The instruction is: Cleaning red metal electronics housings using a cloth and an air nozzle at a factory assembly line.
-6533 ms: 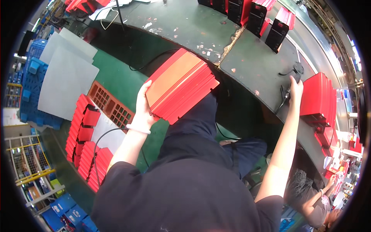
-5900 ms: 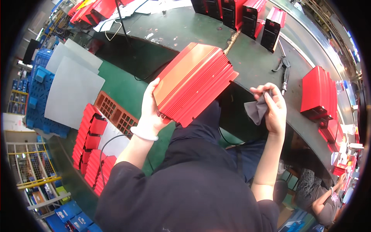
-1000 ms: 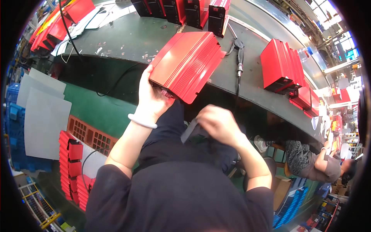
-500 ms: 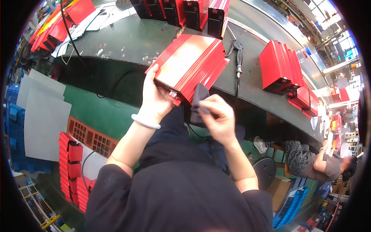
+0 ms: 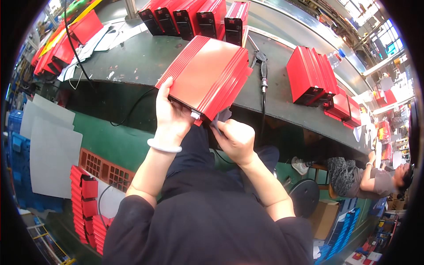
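A red box with ribbed metal sides (image 5: 203, 73) is held up tilted over the workbench's near edge. My left hand (image 5: 171, 115) is closed on its near left corner, thumb on the top face and the other fingers underneath. A small white connector (image 5: 195, 115) shows at the near end beside those fingers. My right hand (image 5: 237, 140) pinches a dark grey cloth (image 5: 224, 115) against the box's near right corner. Part of the cloth is hidden behind the fingers and the box.
More red boxes (image 5: 187, 22) stand in a row at the back of the dark workbench (image 5: 128, 55). An air blow gun (image 5: 262, 66) with a black hose lies right of my box. Further right are other red boxes (image 5: 307, 77), a seated person (image 5: 375, 181) and a round stool (image 5: 304, 196).
The cloth and my right hand have moved left and slightly down, from beside the box to its near corner. The box has shifted a little left, still in my left hand.
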`<state>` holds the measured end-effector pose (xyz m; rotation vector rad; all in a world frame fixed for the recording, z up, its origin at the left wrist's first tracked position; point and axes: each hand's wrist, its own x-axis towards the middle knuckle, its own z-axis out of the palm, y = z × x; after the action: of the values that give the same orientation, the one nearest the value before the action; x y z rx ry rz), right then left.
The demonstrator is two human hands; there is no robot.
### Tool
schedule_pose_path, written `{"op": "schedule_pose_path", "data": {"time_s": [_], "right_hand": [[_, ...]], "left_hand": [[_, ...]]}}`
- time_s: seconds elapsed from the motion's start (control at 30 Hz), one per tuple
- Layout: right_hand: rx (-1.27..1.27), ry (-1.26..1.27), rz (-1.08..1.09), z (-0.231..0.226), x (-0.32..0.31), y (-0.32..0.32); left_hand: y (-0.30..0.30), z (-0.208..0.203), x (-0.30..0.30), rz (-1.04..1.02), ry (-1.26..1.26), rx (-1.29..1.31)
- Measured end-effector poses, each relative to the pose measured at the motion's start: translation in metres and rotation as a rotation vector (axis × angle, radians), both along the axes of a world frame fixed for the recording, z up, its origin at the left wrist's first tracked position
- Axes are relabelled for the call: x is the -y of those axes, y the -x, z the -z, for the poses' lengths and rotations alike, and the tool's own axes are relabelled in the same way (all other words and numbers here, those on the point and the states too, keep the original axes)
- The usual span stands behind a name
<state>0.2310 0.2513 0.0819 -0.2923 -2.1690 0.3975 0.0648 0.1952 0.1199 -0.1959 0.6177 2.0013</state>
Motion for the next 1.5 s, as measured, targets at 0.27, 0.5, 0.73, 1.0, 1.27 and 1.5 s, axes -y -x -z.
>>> {"op": "schedule_pose_path", "data": {"time_s": [0.27,0.5,0.73,1.0,1.27,1.5], "right_hand": [[-0.281,1.467,-0.071,0.035,0.005,-0.022],[-0.499,1.86,-0.353,0.003,0.009,0.006],[-0.398,1.439,-0.116,0.017,0.011,0.032],[-0.132,1.147,-0.089,0.012,0.009,0.034],[0.091,1.389,-0.378,0.002,0.0,0.008],[-0.123,1.552,-0.351,0.01,0.008,0.015]], "left_hand": [[0.007,-0.01,0.001,-0.138,-0.155,-0.186],[-0.003,-0.003,0.002,-0.141,-0.156,-0.227],[-0.015,-0.002,0.003,-0.13,-0.173,-0.276],[-0.007,0.0,0.011,-0.147,-0.222,-0.4],[-0.007,0.0,0.01,-0.124,-0.173,-0.391],[-0.011,-0.002,0.01,-0.101,-0.193,-0.37]]}}
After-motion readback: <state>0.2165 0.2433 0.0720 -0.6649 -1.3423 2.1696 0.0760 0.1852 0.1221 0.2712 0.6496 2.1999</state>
